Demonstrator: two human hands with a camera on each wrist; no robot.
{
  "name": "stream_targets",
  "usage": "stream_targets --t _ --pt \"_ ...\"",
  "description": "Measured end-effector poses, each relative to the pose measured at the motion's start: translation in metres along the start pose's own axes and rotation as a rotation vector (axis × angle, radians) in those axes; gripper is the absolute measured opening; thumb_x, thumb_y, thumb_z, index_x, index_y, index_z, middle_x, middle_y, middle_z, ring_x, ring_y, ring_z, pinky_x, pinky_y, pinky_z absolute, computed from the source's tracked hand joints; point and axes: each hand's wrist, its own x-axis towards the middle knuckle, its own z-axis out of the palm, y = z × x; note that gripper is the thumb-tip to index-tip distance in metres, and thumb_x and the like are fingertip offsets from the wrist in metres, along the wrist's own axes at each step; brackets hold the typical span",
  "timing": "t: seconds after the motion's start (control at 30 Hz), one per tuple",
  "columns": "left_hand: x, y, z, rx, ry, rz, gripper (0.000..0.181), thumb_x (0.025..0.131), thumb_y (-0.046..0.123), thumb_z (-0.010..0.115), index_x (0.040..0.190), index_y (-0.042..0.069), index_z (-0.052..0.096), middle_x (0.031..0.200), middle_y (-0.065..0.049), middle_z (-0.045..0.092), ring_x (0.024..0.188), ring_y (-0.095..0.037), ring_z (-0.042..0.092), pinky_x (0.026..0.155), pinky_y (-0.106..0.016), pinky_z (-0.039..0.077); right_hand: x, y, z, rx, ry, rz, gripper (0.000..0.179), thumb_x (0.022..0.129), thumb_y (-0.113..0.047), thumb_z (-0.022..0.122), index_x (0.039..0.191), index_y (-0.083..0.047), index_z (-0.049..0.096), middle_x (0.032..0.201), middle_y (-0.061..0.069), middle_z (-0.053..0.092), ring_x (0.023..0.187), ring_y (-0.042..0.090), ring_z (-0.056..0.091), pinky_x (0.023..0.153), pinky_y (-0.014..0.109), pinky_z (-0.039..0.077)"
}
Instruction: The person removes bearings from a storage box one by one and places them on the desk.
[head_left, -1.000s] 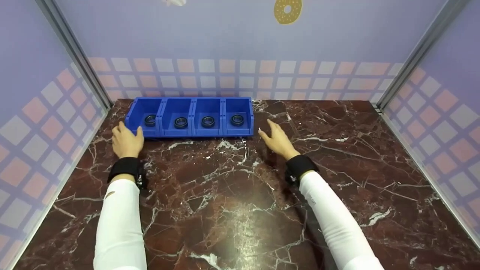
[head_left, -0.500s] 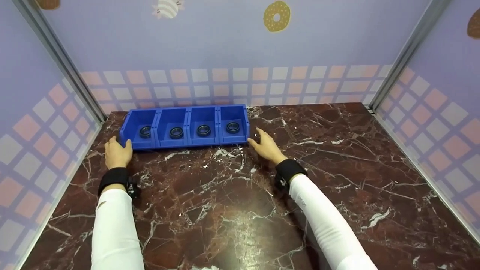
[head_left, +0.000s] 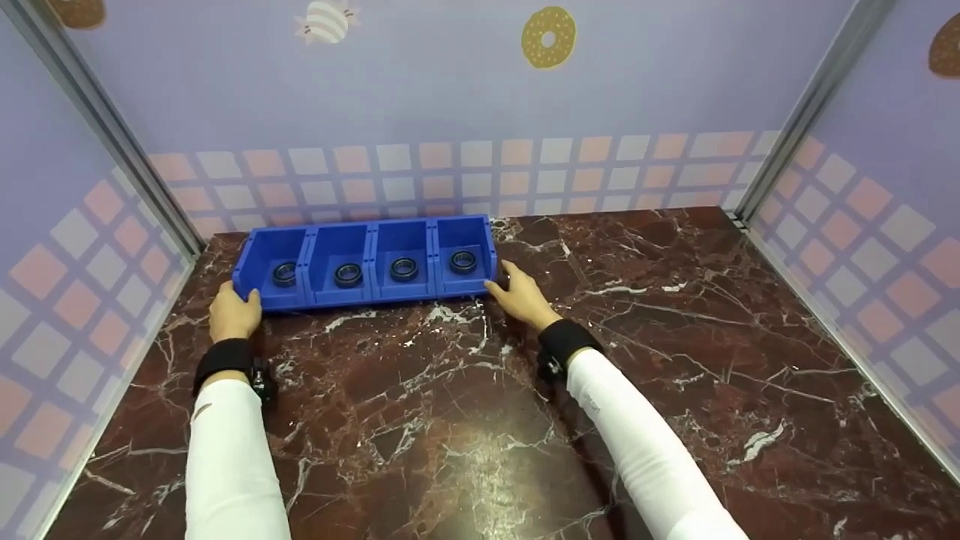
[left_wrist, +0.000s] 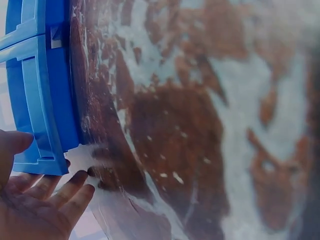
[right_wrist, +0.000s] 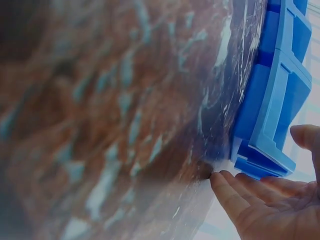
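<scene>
A row of joined blue storage bins (head_left: 341,298) stands along the back of the table, with one dark ball bearing (head_left: 403,277) in each compartment. My left hand (head_left: 234,313) is at the left end of the row, its thumb at the front lip. In the left wrist view, the extended fingers (left_wrist: 75,200) lie along the outer side wall. At the opposite end is my right hand (head_left: 523,300), its thumb by the front corner. The right wrist view shows its long fingers (right_wrist: 232,197) nearly straight beside the end bin (right_wrist: 270,110).
The bins stand on a dark red marble-patterned table (head_left: 420,420). Behind them rises a lilac back wall (head_left: 435,97) with a checked band, and side panels close in the left and right. A black strap with a camera (head_left: 259,382) sits on each wrist.
Both hands have moved in to the ends of the bin row, the right one leftward to its corner. The head view has tilted slightly, so the row appears lower and further left.
</scene>
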Motion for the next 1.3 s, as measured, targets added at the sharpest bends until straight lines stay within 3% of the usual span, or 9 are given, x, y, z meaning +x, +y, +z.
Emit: stream_targets --t 0.5,0.73,0.93,1.3 --pt "0.013 0.004 0.006 -0.112 0.052 0.002 0.058 0.104 0.007 0.039 0.157 -0.012 0.023 0.155 -0.038 0.035 0.143 -0.054 0.035 0.119 -0.057 0.028 0.01 0.001 0.008 0.031 0.032 0.013 0.054 0.103 -0.012 0.062 0.149 0.01 0.044 0.14 0.03 0.058 0.131 0.039 0.057 0.112 0.046 0.043" --pt "0.014 0.002 0.002 -0.127 0.041 0.021 0.061 0.102 0.004 0.04 0.158 -0.011 0.022 0.156 -0.037 0.033 0.144 -0.054 0.033 0.12 -0.057 0.027 0.013 -0.002 0.012 0.027 0.055 0.014 0.051 0.103 -0.01 0.062 0.148 0.01 0.046 0.141 0.029 0.058 0.132 0.039 0.056 0.112 0.046 0.043" --pt "0.016 0.001 0.003 -0.121 0.079 0.033 0.057 0.102 0.003 0.039 0.156 -0.01 0.028 0.153 -0.036 0.04 0.14 -0.054 0.039 0.117 -0.058 0.032 0.015 -0.007 0.014 0.036 0.122 -0.004 0.047 0.102 -0.007 0.062 0.143 0.012 0.05 0.138 0.03 0.06 0.13 0.04 0.057 0.111 0.046 0.044" --pt "0.016 -0.005 0.006 -0.114 0.097 0.055 0.054 0.103 0.001 0.038 0.155 -0.01 0.032 0.152 -0.035 0.042 0.14 -0.053 0.04 0.116 -0.059 0.032 0.017 -0.008 0.018 0.036 0.165 0.01 0.041 0.099 -0.001 0.061 0.137 0.014 0.055 0.132 0.031 0.063 0.125 0.04 0.061 0.107 0.046 0.048"
